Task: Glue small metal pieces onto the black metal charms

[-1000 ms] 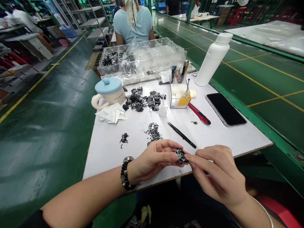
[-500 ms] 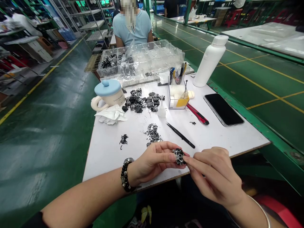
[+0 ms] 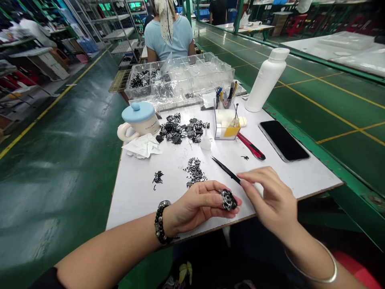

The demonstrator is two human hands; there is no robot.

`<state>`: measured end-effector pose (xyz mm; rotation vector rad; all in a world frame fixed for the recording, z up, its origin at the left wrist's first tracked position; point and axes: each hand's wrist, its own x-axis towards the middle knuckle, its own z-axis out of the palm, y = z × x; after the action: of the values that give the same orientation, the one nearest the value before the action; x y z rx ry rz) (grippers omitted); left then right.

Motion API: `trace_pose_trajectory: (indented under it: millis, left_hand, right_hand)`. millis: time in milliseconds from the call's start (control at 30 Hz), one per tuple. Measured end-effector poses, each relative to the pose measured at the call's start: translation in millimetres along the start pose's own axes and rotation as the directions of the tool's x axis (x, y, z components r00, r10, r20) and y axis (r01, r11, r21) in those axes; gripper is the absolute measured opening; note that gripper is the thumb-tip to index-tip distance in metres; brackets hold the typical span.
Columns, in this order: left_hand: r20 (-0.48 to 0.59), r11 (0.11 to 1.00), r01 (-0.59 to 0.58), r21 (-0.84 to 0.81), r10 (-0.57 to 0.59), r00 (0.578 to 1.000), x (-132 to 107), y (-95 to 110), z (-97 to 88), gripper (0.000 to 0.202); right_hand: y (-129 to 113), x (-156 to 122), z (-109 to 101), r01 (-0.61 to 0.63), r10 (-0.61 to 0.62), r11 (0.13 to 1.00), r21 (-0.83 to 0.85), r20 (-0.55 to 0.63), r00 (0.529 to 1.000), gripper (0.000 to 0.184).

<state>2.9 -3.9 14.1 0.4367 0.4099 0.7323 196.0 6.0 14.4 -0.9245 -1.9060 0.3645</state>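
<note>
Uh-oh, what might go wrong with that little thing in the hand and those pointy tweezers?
The left hand holds a small black-and-silver part near the front edge of the table. If it slipped, it might fall to the floor.

The right hand's fingertips are at the back end of the tweezers. Their thin tips could prick someone, or scatter the pile of small pieces close by if they swung sideways.

Yellow lines (image 3: pixel 60 96) cross the glossy green floor (image 3: pixel 75 136); beyond stand metal shelves (image 3: pixel 111 18), red stools (image 3: pixel 296 26) and a long white table (image 3: pixel 313 43).
</note>
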Motion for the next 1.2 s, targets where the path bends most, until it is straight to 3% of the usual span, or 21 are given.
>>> trace_pose_trajectory:
  millis: [133, 233, 333, 467, 567, 833, 933, 1033, 1100, 1200]
  left_hand:
    - [0.219, 0.991, 0.13, 0.042, -0.136, 0.966, -7, -3, 2.5, 0.032]
    - [0.282, 0.957, 0.262, 0.127, -0.288, 0.915, -13, -3, 3.3, 0.035]
    - [0.299, 0.935, 0.305, 0.18, -0.347, 0.889, -15, -3, 3.3, 0.037]
    - [0.298, 0.921, 0.314, 0.23, -0.373, 0.878, -15, -2, 1.1, 0.039]
    - [0.315, 0.919, 0.313, 0.242, -0.379, 0.87, -16, -3, -2.1, 0.039]
    - [0.334, 0.916, 0.329, 0.228, -0.391, 0.858, -16, -2, 0.0, 0.036]
    - [0.328, 0.921, 0.311, 0.235, -0.376, 0.867, -16, -1, 1.0, 0.037]
    - [0.316, 0.924, 0.295, 0.244, -0.364, 0.876, -16, 0, 0.6, 0.037]
    - [0.316, 0.922, 0.3, 0.245, -0.368, 0.875, -17, 0, 0.5, 0.038]
    - [0.32, 0.914, 0.317, 0.255, -0.389, 0.864, -17, 3, 1.4, 0.036]
  right_hand:
    - [10, 35, 17, -0.001, -0.007, 1.0, 0.027, 0.319, 0.948, 0.013]
    - [5, 62, 49, 0.097, -0.103, 0.995, 0.039, 0.524, 0.846, 0.01]
    - [-7, 82, 89, 0.188, -0.175, 0.981, 0.052, 0.663, 0.728, 0.009]
    - [-23, 94, 135, 0.271, -0.243, 0.959, 0.088, 0.75, 0.616, 0.01]
    - [-32, 96, 156, 0.301, -0.258, 0.949, 0.093, 0.779, 0.572, 0.007]
    - [-35, 95, 176, 0.411, -0.33, 0.903, 0.124, 0.813, 0.48, 0.008]
    - [-34, 94, 181, 0.444, -0.361, 0.885, 0.145, 0.814, 0.455, 0.006]
    - [-35, 95, 181, 0.422, -0.383, 0.888, 0.18, 0.797, 0.467, 0.005]
    - [-35, 99, 173, 0.364, -0.391, 0.905, 0.219, 0.767, 0.509, 0.006]
    - [-33, 109, 141, 0.208, -0.377, 0.924, 0.32, 0.675, 0.635, 0.008]
